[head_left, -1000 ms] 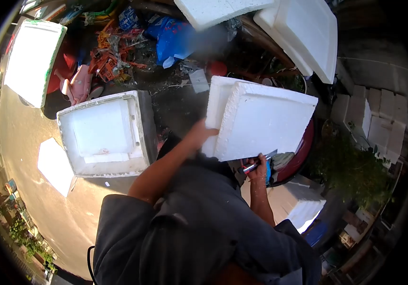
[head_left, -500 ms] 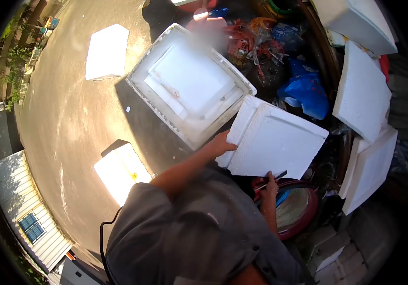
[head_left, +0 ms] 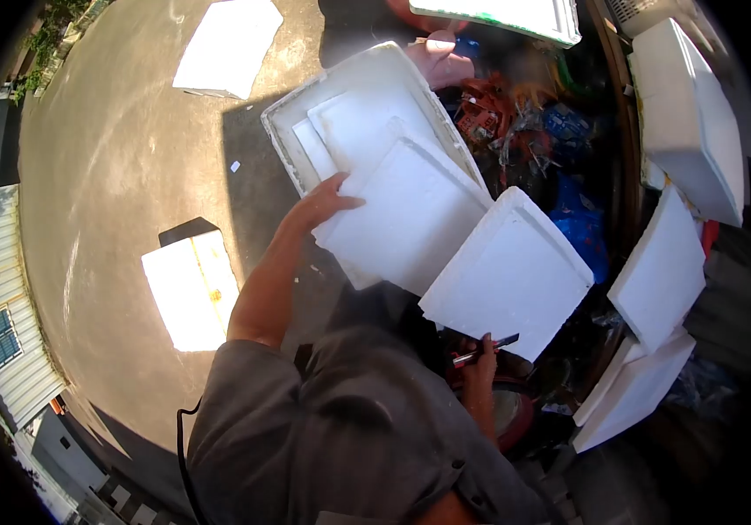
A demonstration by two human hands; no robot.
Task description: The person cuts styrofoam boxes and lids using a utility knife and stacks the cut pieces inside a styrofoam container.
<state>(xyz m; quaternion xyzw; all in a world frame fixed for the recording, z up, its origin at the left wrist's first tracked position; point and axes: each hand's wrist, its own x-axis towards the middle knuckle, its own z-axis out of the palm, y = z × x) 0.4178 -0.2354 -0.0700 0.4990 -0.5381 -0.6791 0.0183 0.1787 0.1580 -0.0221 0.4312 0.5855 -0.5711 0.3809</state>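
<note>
My left hand (head_left: 325,201) grips the left edge of a flat white foam panel (head_left: 415,210), its thumb lying on top. That panel overlaps the near part of a white foam box (head_left: 281,121), inside which more flat foam pieces (head_left: 358,122) lie. To the right, a second foam panel (head_left: 515,267) with a raised rim is in front of me. My right hand (head_left: 479,372) is closed around a utility knife (head_left: 505,340) at this panel's near edge. The blade points right, over the foam; whether it touches cannot be seen.
White foam boxes stand on the sunlit ground at left (head_left: 192,289) and far left (head_left: 228,48). Along the right lean a foam box (head_left: 686,122) and foam slabs (head_left: 660,271). Plastic bags, one blue bag (head_left: 579,227), lie beyond the panel. A red-rimmed basin (head_left: 524,420) sits below my right hand.
My left hand has moved left and away from me, bringing a foam panel over the box. Another panel now shows separately on the right. The knife stays in my right hand.
</note>
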